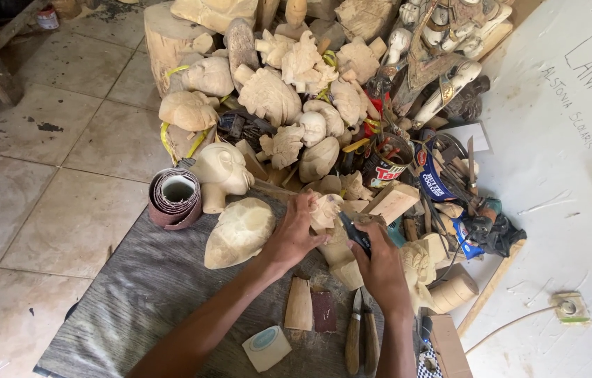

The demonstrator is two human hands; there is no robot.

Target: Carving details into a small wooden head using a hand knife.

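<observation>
the left hand (294, 234) is wrapped tight around a pale wooden carving (329, 210), which sits above the grey mat (135, 294). the right hand (378, 264) is clenched on a dark-handled knife (354, 231), its blade touching the carving, near a sandpaper roll (175, 198)

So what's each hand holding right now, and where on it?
The left hand grips a pale wood carving near its upper end. The right hand holds a dark-handled tool by the handle, its tip at the carving.
</observation>
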